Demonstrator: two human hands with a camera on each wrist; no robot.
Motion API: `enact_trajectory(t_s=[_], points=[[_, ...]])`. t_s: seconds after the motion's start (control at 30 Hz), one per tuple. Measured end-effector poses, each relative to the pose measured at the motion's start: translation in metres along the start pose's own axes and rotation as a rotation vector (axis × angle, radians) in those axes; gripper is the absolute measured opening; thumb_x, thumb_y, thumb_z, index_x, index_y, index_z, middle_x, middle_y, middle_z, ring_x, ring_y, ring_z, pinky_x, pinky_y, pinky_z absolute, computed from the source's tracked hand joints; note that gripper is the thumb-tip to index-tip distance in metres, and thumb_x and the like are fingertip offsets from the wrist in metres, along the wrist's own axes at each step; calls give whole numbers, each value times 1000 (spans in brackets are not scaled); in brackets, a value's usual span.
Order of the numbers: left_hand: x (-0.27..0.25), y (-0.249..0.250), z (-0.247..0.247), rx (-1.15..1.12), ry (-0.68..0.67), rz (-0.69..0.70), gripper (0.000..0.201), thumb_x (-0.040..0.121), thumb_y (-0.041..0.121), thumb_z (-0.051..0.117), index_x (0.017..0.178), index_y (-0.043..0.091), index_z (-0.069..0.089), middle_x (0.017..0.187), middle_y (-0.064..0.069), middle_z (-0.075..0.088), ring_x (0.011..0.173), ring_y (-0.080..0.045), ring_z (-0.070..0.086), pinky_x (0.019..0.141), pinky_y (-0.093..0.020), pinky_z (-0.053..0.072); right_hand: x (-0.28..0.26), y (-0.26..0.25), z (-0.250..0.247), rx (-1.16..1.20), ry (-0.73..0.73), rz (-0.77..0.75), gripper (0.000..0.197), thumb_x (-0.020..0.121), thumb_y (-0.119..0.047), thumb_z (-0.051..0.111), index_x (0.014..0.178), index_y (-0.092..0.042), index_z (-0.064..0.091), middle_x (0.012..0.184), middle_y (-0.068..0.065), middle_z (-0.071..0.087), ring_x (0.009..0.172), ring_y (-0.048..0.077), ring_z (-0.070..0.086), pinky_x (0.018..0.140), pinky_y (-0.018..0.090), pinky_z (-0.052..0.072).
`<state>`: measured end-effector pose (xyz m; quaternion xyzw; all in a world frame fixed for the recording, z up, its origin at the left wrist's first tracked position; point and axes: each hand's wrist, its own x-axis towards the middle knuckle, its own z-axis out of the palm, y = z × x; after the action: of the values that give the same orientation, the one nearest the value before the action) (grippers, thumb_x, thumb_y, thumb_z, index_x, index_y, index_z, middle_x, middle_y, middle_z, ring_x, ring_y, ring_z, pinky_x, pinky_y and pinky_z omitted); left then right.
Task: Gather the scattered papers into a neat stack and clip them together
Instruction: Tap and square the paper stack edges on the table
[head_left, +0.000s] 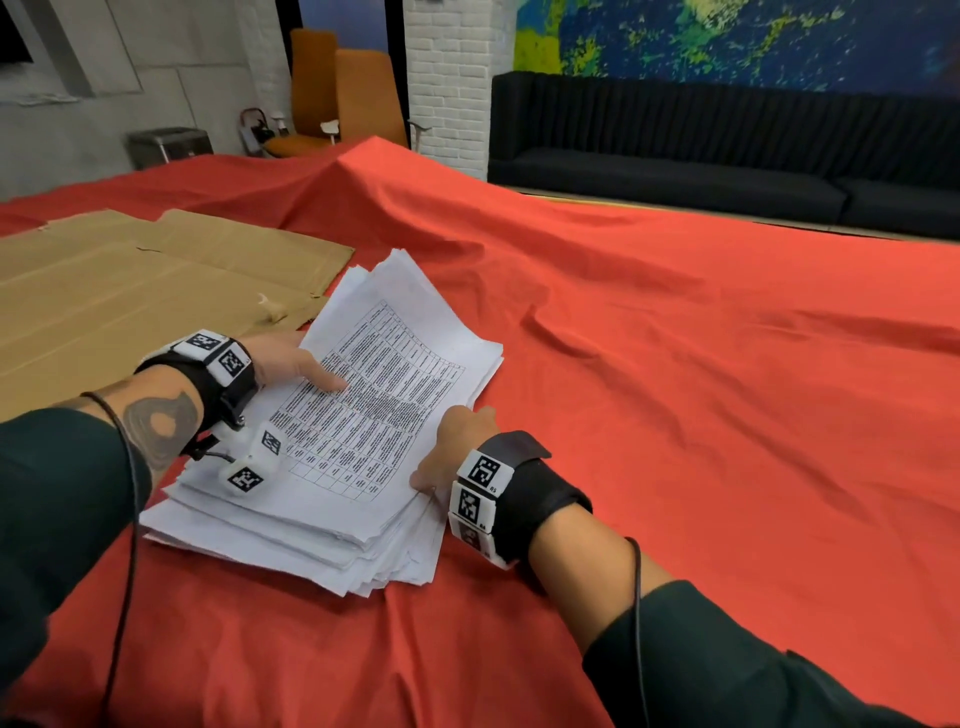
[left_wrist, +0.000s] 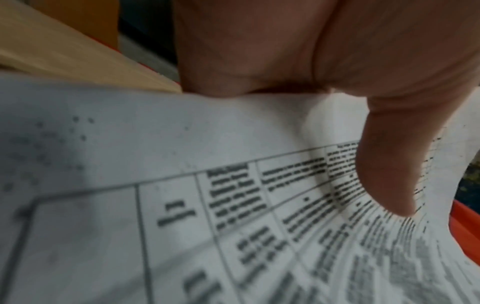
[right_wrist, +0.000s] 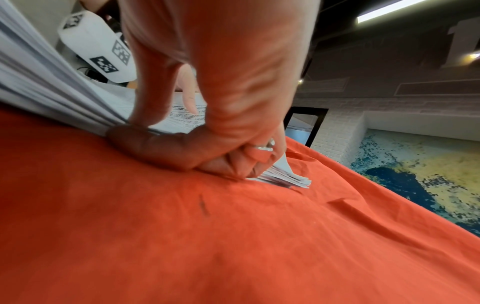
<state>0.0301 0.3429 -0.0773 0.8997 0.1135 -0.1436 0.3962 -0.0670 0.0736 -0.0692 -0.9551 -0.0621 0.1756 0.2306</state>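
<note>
The papers (head_left: 332, 447) lie as one loose stack on the red cloth (head_left: 675, 364) covering the bench, edges fanned and uneven, one corner overlapping the cardboard (head_left: 130, 291) at the left. The top sheet carries a printed table.

The left hand (head_left: 291, 358) rests on the stack's left edge. Its thumb lies flat on the top sheet, as the left wrist view confirms; the fingers are hidden behind the paper edge, so whether they curl under the stack cannot be told.

The right hand (head_left: 457, 447) grips the stack's right edge. In the right wrist view, the thumb presses on the top sheet while the curled fingers (right_wrist: 228, 164) tuck under the sheets against the cloth, pinching the edge between them. A ring shows on one finger.

Both wrists wear black straps with white marker blocks. Behind the bench stand a dark sofa (head_left: 727, 156), orange chairs (head_left: 343, 98) and a white brick pillar (head_left: 447, 78).
</note>
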Motion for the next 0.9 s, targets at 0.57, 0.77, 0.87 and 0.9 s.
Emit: enact_trajectory(t_s=[0.57, 0.77, 0.87, 0.9], points=[[-108, 118, -48, -394, 98, 406, 62, 61, 23, 88, 120, 13, 73, 115, -10, 77, 101, -27, 76, 87, -41, 60, 6, 34, -52, 1157, 330, -222, 41, 78, -2, 81, 115, 1, 65, 106, 16, 75, 87, 23, 71, 75, 38, 60], [-74, 113, -1, -373, -160, 269, 87, 60, 56, 93, 128, 10, 66, 124, -9, 73, 111, -31, 71, 90, -43, 60, -1, 44, -73, 1232, 510, -178, 31, 80, 5, 78, 111, 1, 72, 103, 17, 78, 91, 33, 76, 83, 51, 63], [-50, 76, 10, -54, 6, 84, 78, 84, 80, 53, 131, 19, 59, 133, -4, 62, 115, -26, 60, 92, -33, 44, -1, 66, -61, 1161, 490, -81, 31, 70, -4, 83, 100, -5, 75, 96, 16, 79, 90, 38, 76, 82, 60, 61], [-40, 60, 10, 214, 55, 17, 93, 80, 87, 47, 136, 14, 59, 138, -8, 60, 121, -29, 58, 96, -33, 41, 1, 74, -58, 1125, 496, -57, 32, 66, -8, 83, 97, -7, 76, 94, 14, 79, 88, 37, 77, 81, 60, 61]])
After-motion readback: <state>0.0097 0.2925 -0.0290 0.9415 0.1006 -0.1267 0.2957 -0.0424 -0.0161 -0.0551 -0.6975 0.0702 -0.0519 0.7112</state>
